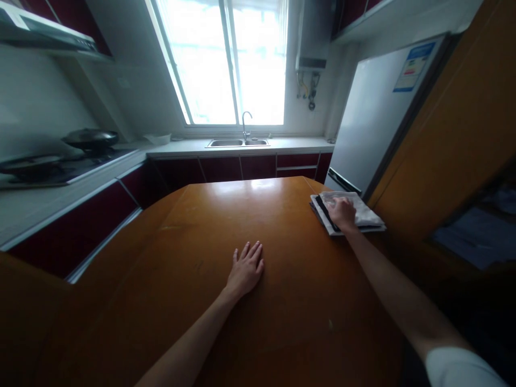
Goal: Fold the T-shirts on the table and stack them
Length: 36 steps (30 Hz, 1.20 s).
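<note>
My left hand (245, 270) lies flat on the brown wooden table (193, 269), its fingers stretched out and holding nothing. At the table's far right corner is a small stack of folded fabric. The top piece is a folded white cloth (365, 215), with darker and other light layers showing below it at the left edge. My right hand (342, 212) reaches onto this stack, fingers curled together against the white cloth's left part. The fingertips are partly hidden, but they seem to pinch the fabric.
A grey fridge (381, 107) stands just behind the stack, beside a wooden panel (455, 107) on the right. Beyond the table runs a white counter with a sink (226, 143). At the left are a stove (76, 166) and a lidded pan (91, 137).
</note>
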### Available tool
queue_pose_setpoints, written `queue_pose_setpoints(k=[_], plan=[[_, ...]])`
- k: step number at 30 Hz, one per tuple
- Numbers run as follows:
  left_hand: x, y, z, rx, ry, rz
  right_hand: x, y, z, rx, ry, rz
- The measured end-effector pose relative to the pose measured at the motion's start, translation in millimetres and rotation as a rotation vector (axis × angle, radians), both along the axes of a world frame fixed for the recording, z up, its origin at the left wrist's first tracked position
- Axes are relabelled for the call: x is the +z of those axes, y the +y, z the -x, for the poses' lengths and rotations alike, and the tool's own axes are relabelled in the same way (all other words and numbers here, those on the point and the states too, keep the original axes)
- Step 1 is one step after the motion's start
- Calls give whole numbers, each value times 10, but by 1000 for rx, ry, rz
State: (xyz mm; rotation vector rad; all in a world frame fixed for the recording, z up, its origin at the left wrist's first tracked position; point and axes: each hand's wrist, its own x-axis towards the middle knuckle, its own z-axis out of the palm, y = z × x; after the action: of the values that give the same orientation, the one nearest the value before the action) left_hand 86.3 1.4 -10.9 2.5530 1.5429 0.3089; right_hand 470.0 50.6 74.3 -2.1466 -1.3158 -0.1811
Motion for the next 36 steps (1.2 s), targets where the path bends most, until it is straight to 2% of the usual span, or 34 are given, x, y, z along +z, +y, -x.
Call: queue_pose_setpoints(k=[3, 5, 9, 13, 15, 17, 19, 21, 23, 25, 27, 31, 34, 36], plan=[[8, -1, -2, -2, 0, 7, 3, 27, -308, -23, 56, 288], [18, -6, -2, -2, -2, 9, 1, 18, -417, 22, 89, 355], [27, -17, -5, 0, -12, 15, 75, -40, -548, 83, 93, 282], [-5, 3, -1, -3, -63, 20, 244, -151, -564, 231, 244, 3], [-27, 30, 7, -4, -114, 33, 365, -249, -451, 309, 309, -67], [-29, 54, 18, 22, -202, 51, 493, -391, -217, 409, 329, -72], [7, 49, 28, 71, -358, 38, 588, -578, 124, 571, 345, -60], [85, 2, 33, 34, -546, -7, 604, -794, 521, 730, 328, 5], [187, -74, 29, -155, -668, -15, 518, -1010, 902, 882, 381, 99], [282, -146, 26, -379, -696, 52, 347, -1199, 1209, 978, 452, 196], [346, -181, 39, -501, -672, 146, 138, -1347, 1414, 1027, 504, 297], [396, -135, 150, -543, -603, 266, -178, -1502, 1553, 1132, 597, 445], [438, -54, 271, -548, -558, 416, -269, -1500, 1506, 1207, 727, 525], [499, 21, 330, -537, -519, 526, -299, -1453, 1442, 1196, 804, 474]])
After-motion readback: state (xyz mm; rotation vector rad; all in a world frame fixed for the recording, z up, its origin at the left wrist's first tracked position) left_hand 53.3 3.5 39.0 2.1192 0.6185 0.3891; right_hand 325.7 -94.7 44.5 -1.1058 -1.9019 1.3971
